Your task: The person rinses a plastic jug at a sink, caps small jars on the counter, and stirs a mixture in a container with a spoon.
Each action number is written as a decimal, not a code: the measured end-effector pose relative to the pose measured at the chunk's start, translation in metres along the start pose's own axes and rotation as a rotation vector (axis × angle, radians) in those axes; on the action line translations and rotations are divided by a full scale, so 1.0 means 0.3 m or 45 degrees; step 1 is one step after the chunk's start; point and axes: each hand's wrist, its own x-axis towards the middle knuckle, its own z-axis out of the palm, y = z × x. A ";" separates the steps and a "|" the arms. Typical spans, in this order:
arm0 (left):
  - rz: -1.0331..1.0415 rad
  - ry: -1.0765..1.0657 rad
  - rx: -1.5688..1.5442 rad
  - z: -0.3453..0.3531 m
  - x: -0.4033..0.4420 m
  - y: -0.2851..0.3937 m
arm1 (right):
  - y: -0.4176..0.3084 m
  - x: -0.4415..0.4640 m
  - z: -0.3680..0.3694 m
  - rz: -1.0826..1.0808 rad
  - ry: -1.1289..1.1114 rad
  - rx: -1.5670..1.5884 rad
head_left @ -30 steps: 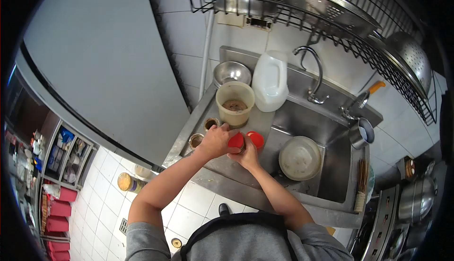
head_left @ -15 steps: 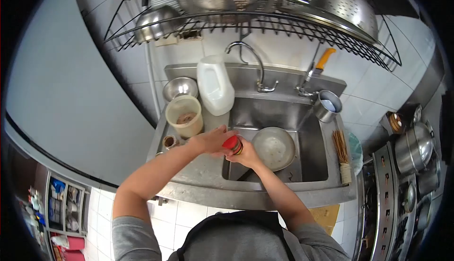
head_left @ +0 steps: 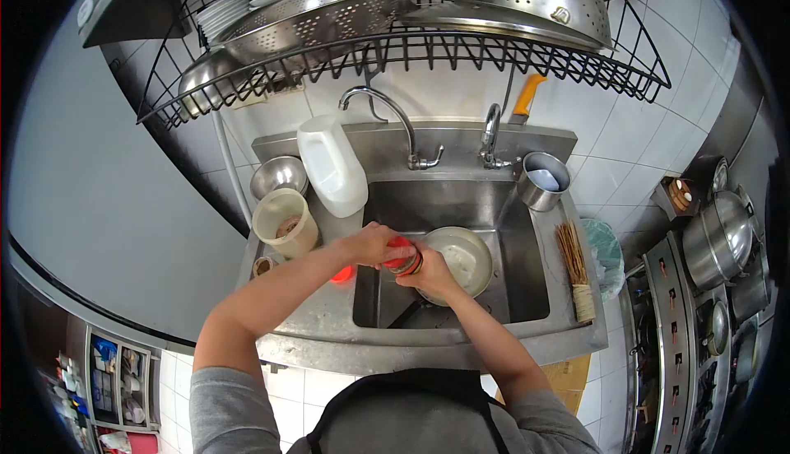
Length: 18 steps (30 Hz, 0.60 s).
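Observation:
Over the left part of the sink basin, my left hand [head_left: 376,246] is closed on the red lid of a small jar [head_left: 403,263]. My right hand [head_left: 431,274] wraps round the jar's body from the right. Below and behind the hands, a round pan [head_left: 462,263] lies in the sink [head_left: 520,289]. A red lid [head_left: 342,274] rests on the steel counter, partly hidden by my left forearm. Farther left stand an open small jar [head_left: 263,266] and a cream plastic tub [head_left: 282,225] with brownish contents.
A white jug [head_left: 333,166] and steel bowl [head_left: 279,177] stand behind the tub. Two faucets rise at the back. A metal pot [head_left: 543,181] and stick brush [head_left: 575,273] sit right. A wire rack [head_left: 395,52] holding colanders hangs above.
The view has swung right. Both hands have carried the jar from above the counter to over the sink, my left hand still on its red lid.

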 end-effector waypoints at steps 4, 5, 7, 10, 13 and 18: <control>-0.473 -0.048 -0.244 0.016 0.051 0.105 | 0.025 -0.003 -0.037 -0.039 0.073 -0.043; -0.086 0.141 -0.108 0.037 0.075 0.073 | 0.026 -0.007 -0.049 -0.024 0.097 -0.023; 0.692 0.507 0.167 0.077 0.115 -0.017 | 0.032 -0.008 -0.073 0.010 0.093 0.017; 0.922 0.295 -0.092 0.039 0.154 -0.003 | 0.053 -0.003 -0.120 0.033 0.046 0.043; 0.627 0.204 -0.779 -0.006 0.190 0.030 | 0.088 0.006 -0.131 -0.012 0.048 -0.054; -0.649 -0.140 -0.108 -0.019 0.164 0.178 | 0.069 0.020 -0.148 -0.001 -0.026 -0.239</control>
